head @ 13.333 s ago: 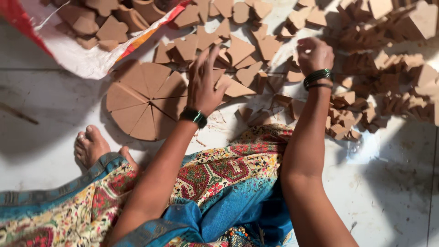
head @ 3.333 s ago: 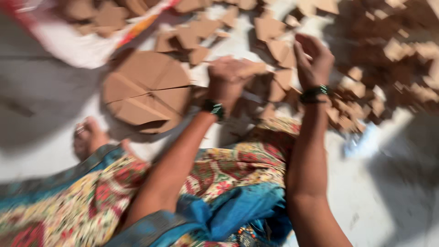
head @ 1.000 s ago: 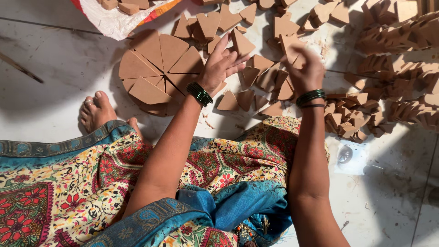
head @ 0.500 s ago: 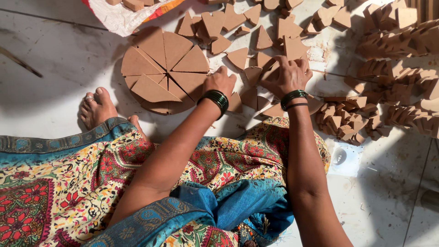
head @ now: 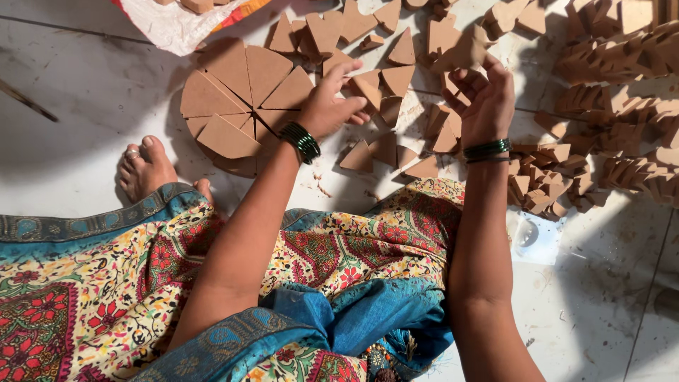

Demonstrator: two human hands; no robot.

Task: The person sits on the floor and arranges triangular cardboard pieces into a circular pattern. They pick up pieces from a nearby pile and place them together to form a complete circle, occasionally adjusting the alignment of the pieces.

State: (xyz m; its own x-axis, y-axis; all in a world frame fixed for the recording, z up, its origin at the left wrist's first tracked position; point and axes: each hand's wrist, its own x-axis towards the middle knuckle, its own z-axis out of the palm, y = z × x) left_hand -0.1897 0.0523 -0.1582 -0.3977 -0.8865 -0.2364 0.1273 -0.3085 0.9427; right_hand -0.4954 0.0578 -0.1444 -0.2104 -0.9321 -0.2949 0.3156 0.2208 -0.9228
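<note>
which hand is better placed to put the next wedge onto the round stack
Left. The left hand hovers beside the round stack of wedges, fingers over loose wedges. The right hand is farther off, raised, gripping a wedge piece, so it would need to cross over.

My L hand point(head: 332, 106): arm stretched fwd from lower left, elbow slightly bent, palm down, wrist level w/ dark green bangles point(head: 300, 141) just behind knuckles. L fingers point(head: 351, 69) spread loose, index reaching fwd past the rest, thumb out to the right side. Not gripping.

My R hand point(head: 484, 95): forearm runs nearly straight up, wrist bent back a bit, green bangles point(head: 486, 149) below palm. R fingers point(head: 463, 79) curled, thumb tucked toward fingertips, pinching. Both hands well apart, R ahead of L.
</note>
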